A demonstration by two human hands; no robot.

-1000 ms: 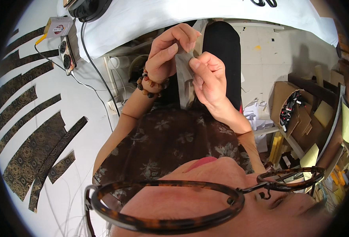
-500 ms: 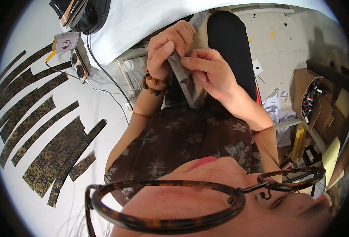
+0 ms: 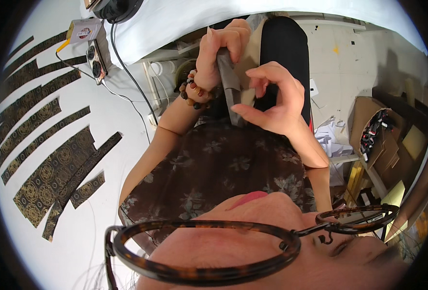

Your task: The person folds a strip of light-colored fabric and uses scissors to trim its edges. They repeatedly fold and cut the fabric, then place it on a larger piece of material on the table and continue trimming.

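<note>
Over my lap, my left hand (image 3: pixel 223 50), with beaded bracelets at the wrist, is closed on the upper end of a grey fabric strip (image 3: pixel 230 84). The strip hangs down toward my patterned top and shows a fold partway along. To its right, my right hand (image 3: pixel 279 99) is open, thumb and fingers spread in a curve. Its thumb tip lies at the strip's edge, though I cannot tell whether it touches. Behind the strip is some cream cloth (image 3: pixel 247 60), partly hidden by my hands.
Several dark gold-patterned fabric pieces (image 3: pixel 54 171) lie on the white surface at left. A power strip (image 3: pixel 96 60), cables and a small box (image 3: pixel 84 31) are beyond them. A white-covered table (image 3: pixel 185 26) stands ahead. At right are a cardboard box (image 3: pixel 361 116) and white cloth (image 3: pixel 331 137).
My right hand has let go of the strip's upper part, moved down and right, and spread its fingers. My left hand still holds the strip. The view has shifted slightly.
</note>
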